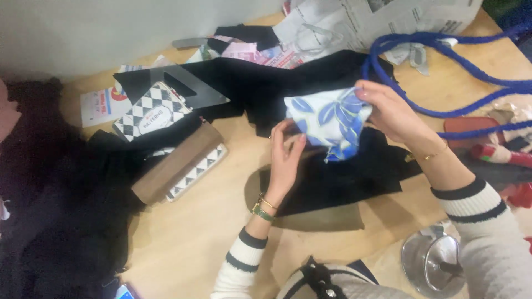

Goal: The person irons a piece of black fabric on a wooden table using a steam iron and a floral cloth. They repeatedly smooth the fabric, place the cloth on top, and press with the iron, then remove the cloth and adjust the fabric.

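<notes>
A folded piece of white fabric with blue leaf print (328,117) is held above black cloth (343,177) on a wooden table (199,232). My right hand (390,111) grips its upper right edge. My left hand (285,160) pinches its lower left corner with thumb and fingers. Both wrists wear thin bracelets, and my sleeves are white with black stripes.
A black-and-white diamond-patterned book (151,111) and a brown box with a checked edge (180,163) lie at left beside dark fabric (55,210). A black triangle ruler (188,88), newspaper (377,19), blue rope (443,72) and a round metal lid (435,263) surround the work.
</notes>
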